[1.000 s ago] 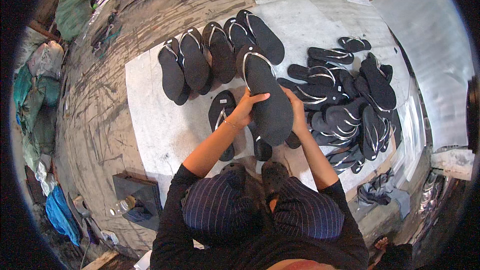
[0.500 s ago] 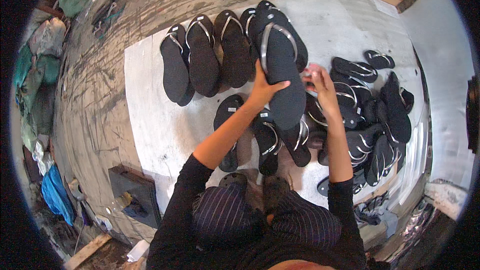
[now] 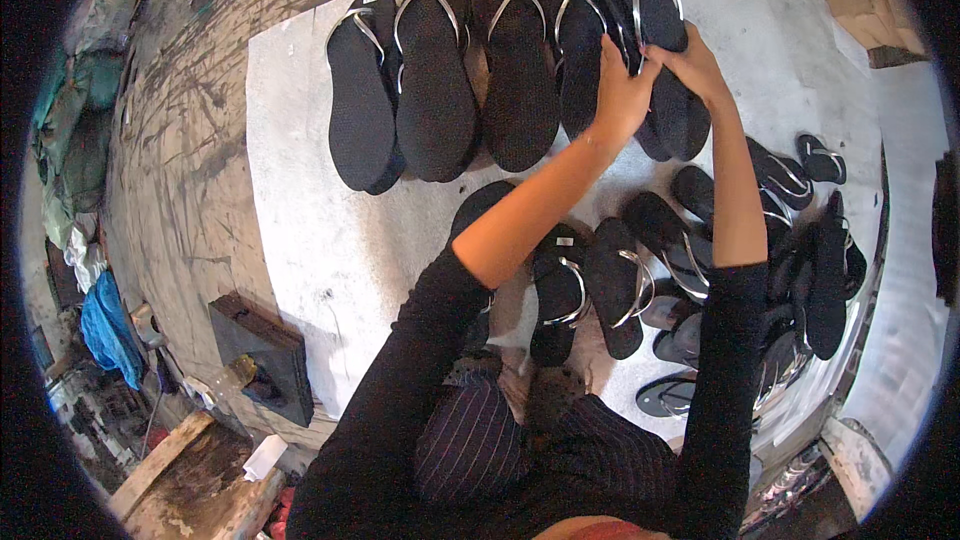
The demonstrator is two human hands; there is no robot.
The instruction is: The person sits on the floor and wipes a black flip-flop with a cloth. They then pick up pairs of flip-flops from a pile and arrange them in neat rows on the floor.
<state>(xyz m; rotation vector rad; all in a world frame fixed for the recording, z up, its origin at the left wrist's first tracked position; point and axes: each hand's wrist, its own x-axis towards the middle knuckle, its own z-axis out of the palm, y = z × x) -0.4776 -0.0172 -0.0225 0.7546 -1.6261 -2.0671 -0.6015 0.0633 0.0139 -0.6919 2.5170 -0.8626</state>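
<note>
Both hands are at a pair of black flip-flops (image 3: 686, 120) with silver straps, at the right end of the far row. My left hand (image 3: 625, 92) is closed at the left side of the pair, its fingertips by the straps. Across the top flip-flop reaches my right hand (image 3: 690, 65), closed on its strap area, thumb close to the left fingers. Parts of the straps and soles are hidden under the fingers. Just left lies another black flip-flop (image 3: 578, 70) with a small white label. Further left, more stand in line, including a wide pair (image 3: 435, 100).
A white sheet (image 3: 290, 240) covers the work floor. Loose flip-flops (image 3: 625, 285) lie near my knees, with a heap (image 3: 826, 285) at right. A dark square block (image 3: 262, 360) is at left. Brown cardboard (image 3: 870, 0) lies far right, and a blue bag (image 3: 108, 330) far left.
The flip-flop held up by my left hand has gone away from me to the row's right end. My right hand has come over onto it. The whole view has shifted.
</note>
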